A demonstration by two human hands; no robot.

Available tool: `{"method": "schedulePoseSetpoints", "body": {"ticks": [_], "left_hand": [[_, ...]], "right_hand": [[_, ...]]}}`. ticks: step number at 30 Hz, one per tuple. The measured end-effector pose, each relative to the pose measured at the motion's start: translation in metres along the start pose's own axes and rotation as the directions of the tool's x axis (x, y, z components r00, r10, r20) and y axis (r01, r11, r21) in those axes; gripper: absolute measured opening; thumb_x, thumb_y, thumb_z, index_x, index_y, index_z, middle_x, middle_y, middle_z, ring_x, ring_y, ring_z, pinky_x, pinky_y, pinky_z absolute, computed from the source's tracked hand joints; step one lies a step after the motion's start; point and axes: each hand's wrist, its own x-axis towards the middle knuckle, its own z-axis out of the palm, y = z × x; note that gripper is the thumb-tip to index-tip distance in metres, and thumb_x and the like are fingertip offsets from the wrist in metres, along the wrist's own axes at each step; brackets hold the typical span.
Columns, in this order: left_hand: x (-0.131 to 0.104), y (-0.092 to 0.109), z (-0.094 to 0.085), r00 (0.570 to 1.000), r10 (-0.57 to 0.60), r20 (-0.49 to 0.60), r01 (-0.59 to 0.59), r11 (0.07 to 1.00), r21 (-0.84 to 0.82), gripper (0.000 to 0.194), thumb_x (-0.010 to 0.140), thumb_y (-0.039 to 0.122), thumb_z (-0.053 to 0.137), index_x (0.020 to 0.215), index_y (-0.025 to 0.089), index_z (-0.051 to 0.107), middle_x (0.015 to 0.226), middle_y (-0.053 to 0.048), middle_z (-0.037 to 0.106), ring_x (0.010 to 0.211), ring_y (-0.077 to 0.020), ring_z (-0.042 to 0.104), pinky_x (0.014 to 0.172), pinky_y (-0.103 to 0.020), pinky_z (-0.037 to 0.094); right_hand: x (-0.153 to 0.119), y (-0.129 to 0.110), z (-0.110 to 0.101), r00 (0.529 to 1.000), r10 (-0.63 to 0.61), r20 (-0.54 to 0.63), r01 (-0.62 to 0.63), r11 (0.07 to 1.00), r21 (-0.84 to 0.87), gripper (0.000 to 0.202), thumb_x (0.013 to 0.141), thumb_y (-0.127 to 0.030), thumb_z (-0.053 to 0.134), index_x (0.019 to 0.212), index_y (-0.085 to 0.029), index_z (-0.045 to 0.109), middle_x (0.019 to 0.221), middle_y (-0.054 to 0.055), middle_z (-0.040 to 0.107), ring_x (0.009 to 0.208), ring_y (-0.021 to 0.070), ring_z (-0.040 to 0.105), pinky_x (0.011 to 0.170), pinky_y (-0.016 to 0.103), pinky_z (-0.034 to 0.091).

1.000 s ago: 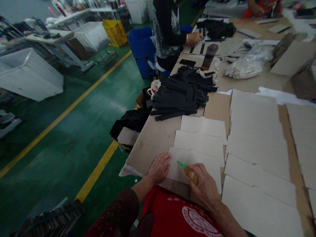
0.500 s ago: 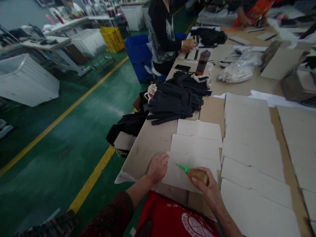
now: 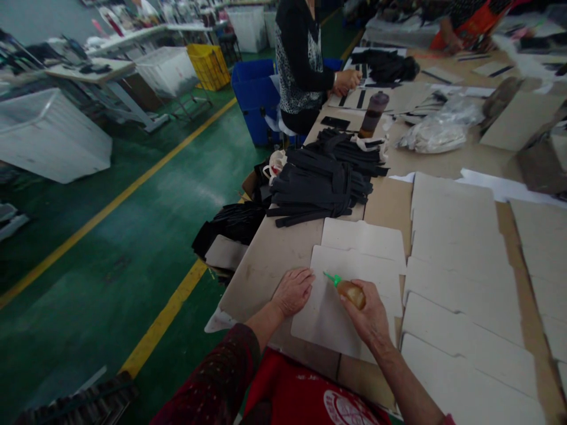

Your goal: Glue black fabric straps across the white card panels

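My right hand [image 3: 368, 310] is wrapped round a small bottle [image 3: 351, 293] of amber liquid, whose green nozzle points left over the pale boards. Flat on the left edge of the nearest pale board [image 3: 325, 321] lies my left hand [image 3: 294, 290], fingers stretched towards the nozzle, holding nothing. More boards overlap behind it, one of them [image 3: 363, 235] close to the black strips. Further rows of overlapping boards [image 3: 469, 378] lie to the right of my right hand.
Bundled black strips [image 3: 316, 186] lie beyond the boards. Behind them stand a dark bottle [image 3: 374, 114] and a clear plastic bag [image 3: 443, 131]. A box of black material [image 3: 233, 224] is beside the table's left edge. A person [image 3: 301, 65] works at the far left side.
Both hands have moved a little farther up the board, and the bottle has gone with my right hand. The nozzle now points at a spot higher on the boards.
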Motion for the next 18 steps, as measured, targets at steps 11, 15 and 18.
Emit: {"method": "schedulePoseSetpoints", "body": {"ticks": [11, 15, 18], "left_hand": [[0.001, 0.000, -0.002, 1.000, -0.005, -0.002, 0.005, 1.000, -0.009, 0.037, 0.091, 0.020, 0.052, 0.127, 0.022, 0.061, 0.132, -0.008, 0.062, 0.125, -0.0239, 0.051, 0.106, -0.046, 0.044], [0.001, -0.001, -0.001, 1.000, -0.005, 0.001, 0.005, 1.000, -0.016, 0.039, 0.091, 0.020, 0.051, 0.129, 0.024, 0.059, 0.133, -0.008, 0.060, 0.126, -0.0243, 0.051, 0.106, -0.047, 0.043], [0.000, -0.001, -0.001, 1.000, -0.004, 0.000, 0.004, 1.000, -0.019, 0.039, 0.091, 0.020, 0.050, 0.129, 0.023, 0.059, 0.134, -0.008, 0.060, 0.126, -0.0246, 0.051, 0.107, -0.048, 0.042]], "right_hand": [[0.014, -0.019, -0.011, 0.991, -0.089, 0.099, 0.114, 0.951, -0.286, 0.028, 0.088, -0.037, 0.052, 0.113, -0.026, 0.054, 0.112, 0.005, 0.056, 0.091, 0.0213, 0.062, 0.070, 0.034, 0.052], [0.011, -0.020, -0.019, 0.993, -0.053, 0.101, 0.084, 0.940, -0.332, 0.027, 0.087, -0.039, 0.053, 0.111, -0.028, 0.055, 0.112, 0.004, 0.057, 0.085, 0.0202, 0.063, 0.065, 0.033, 0.051], [0.007, -0.020, -0.023, 0.993, -0.022, 0.115, 0.056, 0.951, -0.303, 0.027, 0.087, -0.040, 0.054, 0.111, -0.029, 0.056, 0.111, 0.003, 0.057, 0.084, 0.0204, 0.064, 0.065, 0.033, 0.050]]}}
